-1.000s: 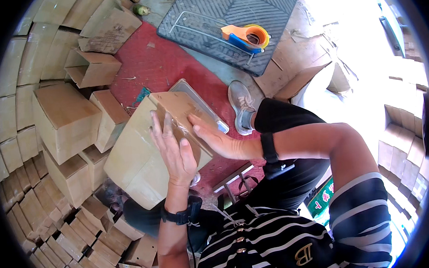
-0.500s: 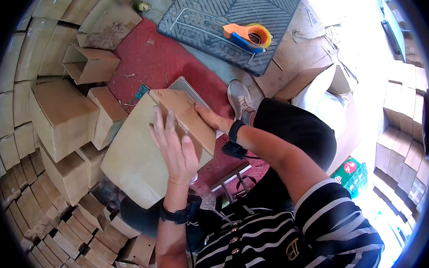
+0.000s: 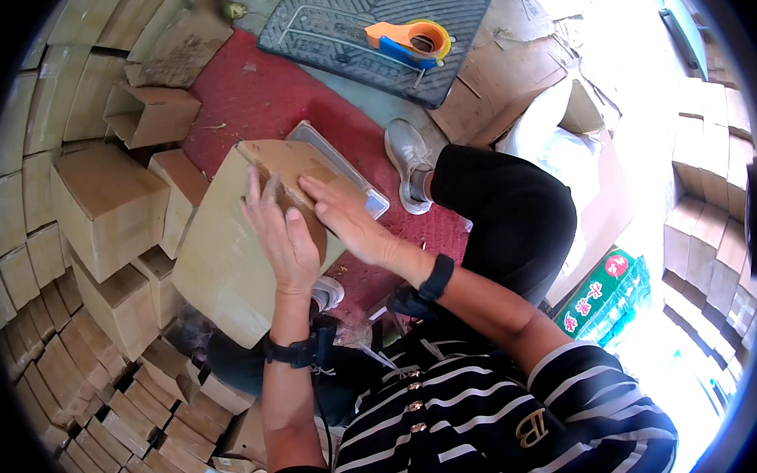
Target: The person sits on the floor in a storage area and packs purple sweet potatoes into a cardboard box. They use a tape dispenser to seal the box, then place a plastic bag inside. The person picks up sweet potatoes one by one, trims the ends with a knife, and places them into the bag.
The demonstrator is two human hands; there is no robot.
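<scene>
A large cardboard box (image 3: 212,259) stands tilted in front of me between my legs, with tape along its upper edge. My left hand (image 3: 283,240) lies on it near that edge, fingers stretched out and apart, palm toward the box. My right hand (image 3: 345,221) is just to the right, fingers extended flat on the taped top panel, palm down. Neither hand is wrapped round anything. A grey rimmed plastic tray or lid (image 3: 375,202) shows behind the box, partly hidden by it.
Cardboard boxes (image 3: 111,208) are stacked along the left; more (image 3: 701,167) stand right. An orange-and-blue tape dispenser (image 3: 392,40) rests on a dark ridged mat (image 3: 313,22) beyond a red floor covering (image 3: 240,87). A white sack (image 3: 550,147), cardboard and a green package (image 3: 593,296) lie right.
My right hand moved to the box's far right side, then came back toward my left hand. Both hands and the box appear higher and farther left in view, as does the surrounding scene.
</scene>
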